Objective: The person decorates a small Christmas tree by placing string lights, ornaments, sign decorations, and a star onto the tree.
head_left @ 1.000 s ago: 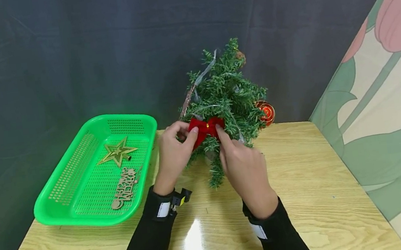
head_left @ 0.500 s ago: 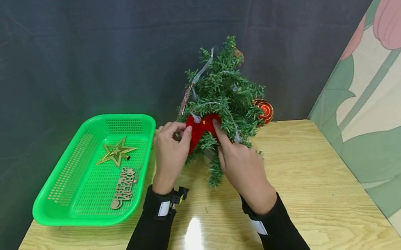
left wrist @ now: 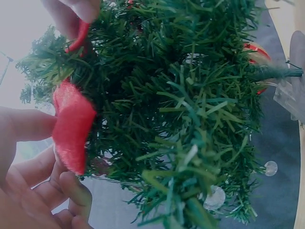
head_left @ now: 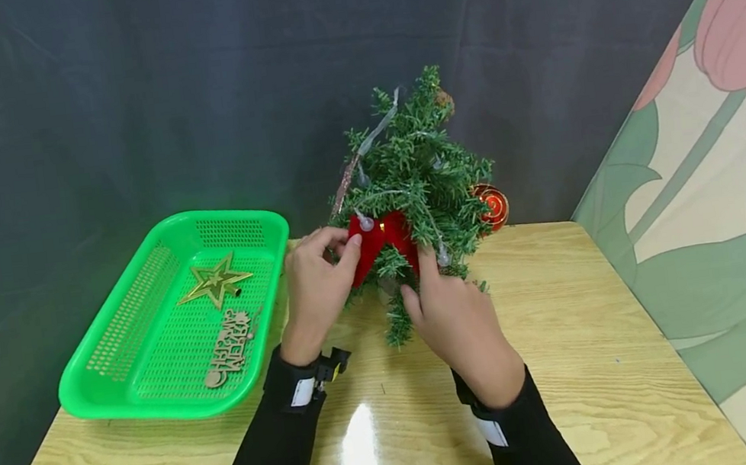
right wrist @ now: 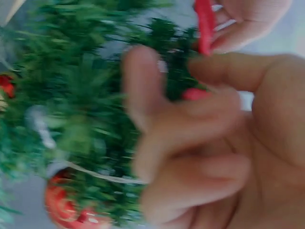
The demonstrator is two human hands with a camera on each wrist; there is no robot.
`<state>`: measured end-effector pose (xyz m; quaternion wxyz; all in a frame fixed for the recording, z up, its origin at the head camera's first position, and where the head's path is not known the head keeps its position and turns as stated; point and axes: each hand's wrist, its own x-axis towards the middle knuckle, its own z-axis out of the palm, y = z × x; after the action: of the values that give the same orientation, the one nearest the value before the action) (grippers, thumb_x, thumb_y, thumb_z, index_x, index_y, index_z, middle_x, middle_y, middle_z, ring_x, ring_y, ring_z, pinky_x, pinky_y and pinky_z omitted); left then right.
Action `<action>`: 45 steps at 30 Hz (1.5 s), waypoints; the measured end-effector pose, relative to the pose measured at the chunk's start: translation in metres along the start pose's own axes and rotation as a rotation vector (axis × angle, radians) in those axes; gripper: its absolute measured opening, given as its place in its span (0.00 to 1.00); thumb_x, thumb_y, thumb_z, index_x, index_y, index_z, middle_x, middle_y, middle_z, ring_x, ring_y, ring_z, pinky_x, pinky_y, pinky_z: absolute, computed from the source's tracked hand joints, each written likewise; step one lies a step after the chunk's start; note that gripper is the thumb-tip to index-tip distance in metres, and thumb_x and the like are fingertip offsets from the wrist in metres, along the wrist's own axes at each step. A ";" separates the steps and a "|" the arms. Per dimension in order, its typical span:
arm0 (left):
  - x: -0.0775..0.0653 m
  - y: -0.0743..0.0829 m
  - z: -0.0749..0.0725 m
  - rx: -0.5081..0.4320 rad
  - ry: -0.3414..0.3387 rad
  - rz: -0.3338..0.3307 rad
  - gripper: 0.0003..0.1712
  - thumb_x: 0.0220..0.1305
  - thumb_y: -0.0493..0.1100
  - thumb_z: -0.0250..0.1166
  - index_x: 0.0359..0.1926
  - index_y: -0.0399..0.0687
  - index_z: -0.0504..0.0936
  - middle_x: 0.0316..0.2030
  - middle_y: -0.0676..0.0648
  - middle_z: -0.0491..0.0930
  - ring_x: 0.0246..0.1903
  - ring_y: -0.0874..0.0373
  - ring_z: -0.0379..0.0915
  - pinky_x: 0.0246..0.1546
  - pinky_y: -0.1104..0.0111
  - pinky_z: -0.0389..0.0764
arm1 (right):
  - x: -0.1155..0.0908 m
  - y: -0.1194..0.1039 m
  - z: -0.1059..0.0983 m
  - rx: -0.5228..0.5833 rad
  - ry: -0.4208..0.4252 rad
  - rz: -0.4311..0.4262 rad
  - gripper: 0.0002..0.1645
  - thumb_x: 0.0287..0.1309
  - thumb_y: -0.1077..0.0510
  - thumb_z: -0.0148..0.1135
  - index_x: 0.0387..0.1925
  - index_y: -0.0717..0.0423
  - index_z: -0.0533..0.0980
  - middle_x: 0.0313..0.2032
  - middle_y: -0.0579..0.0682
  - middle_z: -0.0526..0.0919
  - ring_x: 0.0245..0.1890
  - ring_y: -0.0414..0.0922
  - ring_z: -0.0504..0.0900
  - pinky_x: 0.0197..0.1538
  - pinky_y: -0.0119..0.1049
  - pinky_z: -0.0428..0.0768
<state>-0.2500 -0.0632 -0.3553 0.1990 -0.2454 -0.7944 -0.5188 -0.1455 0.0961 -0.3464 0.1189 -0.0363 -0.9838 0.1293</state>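
Note:
A red velvet bow (head_left: pixel 399 232) with a small gold centre lies against the lower front of a small artificial Christmas tree (head_left: pixel 422 154). My left hand (head_left: pixel 316 289) pinches the bow's left side, thumb in front and fingers behind, as the left wrist view shows at the red cloth (left wrist: pixel 74 129). A clear light bulb (head_left: pixel 366 222) hangs over that left half. By the bow's right tail is my right hand (head_left: pixel 460 313), its index finger extended among the branches. In the right wrist view its other fingers are loosely bent, and nothing is visibly gripped.
On the left stands a green plastic basket (head_left: pixel 158 412) holding a gold star (head_left: pixel 215 283) and a glittery lettered ornament (head_left: pixel 229 348). A red bauble (head_left: pixel 493 207) hangs at the tree's right and a pinecone (head_left: pixel 445 101) near its top. A dark cloth (head_left: pixel 125 122) hangs behind the table.
The bow has shifted slightly left, and the bulb now hangs in front of it. My right index finger has moved off the bow's right loop, down and to the right.

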 end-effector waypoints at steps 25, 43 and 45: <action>-0.025 0.041 -0.055 0.107 -0.488 -0.014 0.08 0.76 0.44 0.61 0.43 0.52 0.87 0.30 0.57 0.80 0.28 0.62 0.73 0.33 0.66 0.76 | -0.042 0.064 -0.073 0.080 -0.224 0.115 0.36 0.79 0.44 0.51 0.73 0.66 0.65 0.44 0.55 0.88 0.37 0.52 0.87 0.45 0.56 0.82; -0.017 0.005 -0.156 0.517 -0.721 -0.194 0.19 0.79 0.46 0.56 0.57 0.36 0.81 0.34 0.46 0.84 0.31 0.55 0.79 0.33 0.59 0.78 | -0.051 0.053 -0.077 0.167 -0.261 -0.041 0.30 0.78 0.46 0.54 0.72 0.57 0.69 0.42 0.47 0.87 0.27 0.34 0.79 0.35 0.39 0.79; -0.010 -0.005 -0.168 0.544 -0.755 -0.200 0.21 0.79 0.47 0.56 0.59 0.33 0.79 0.41 0.42 0.86 0.37 0.53 0.82 0.36 0.57 0.79 | -0.051 0.045 -0.075 0.180 -0.257 -0.105 0.28 0.77 0.48 0.56 0.70 0.55 0.70 0.40 0.43 0.86 0.26 0.31 0.76 0.34 0.36 0.77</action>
<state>-0.2350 -0.2215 -0.3007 -0.0975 -0.2782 -0.9379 -0.1830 -0.0757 0.1528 -0.2999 0.0013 0.0427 -0.9759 0.2140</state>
